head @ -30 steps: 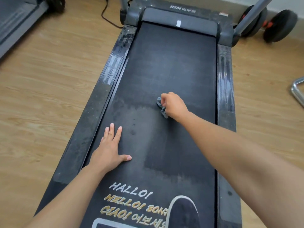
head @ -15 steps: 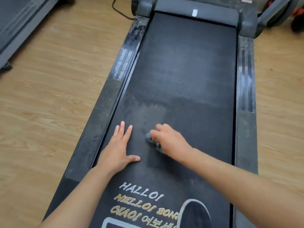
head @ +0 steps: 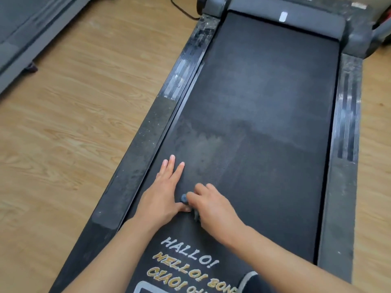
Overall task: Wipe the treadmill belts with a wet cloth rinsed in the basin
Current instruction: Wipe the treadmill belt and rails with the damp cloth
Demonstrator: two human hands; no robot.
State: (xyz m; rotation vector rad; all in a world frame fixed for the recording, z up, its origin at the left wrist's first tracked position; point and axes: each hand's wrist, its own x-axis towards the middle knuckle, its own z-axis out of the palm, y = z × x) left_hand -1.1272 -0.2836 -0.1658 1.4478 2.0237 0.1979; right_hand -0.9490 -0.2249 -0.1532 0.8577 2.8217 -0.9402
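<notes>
Right hand [head: 213, 210] drawn nearer, cloth [head: 183, 197] mostly hidden

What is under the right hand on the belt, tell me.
A small grey cloth, bunched in the right hand, lies on the belt. Only two edges poke out; the hand covers the rest.

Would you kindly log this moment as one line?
right hand: grips cloth on treadmill belt | left hand: flat on belt beside cloth

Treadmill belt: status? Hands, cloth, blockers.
Left hand flat on the treadmill belt, fingers straight. Right hand grips the grey cloth against the belt. Left thumb beside the cloth, likely in the wipe path.
</notes>
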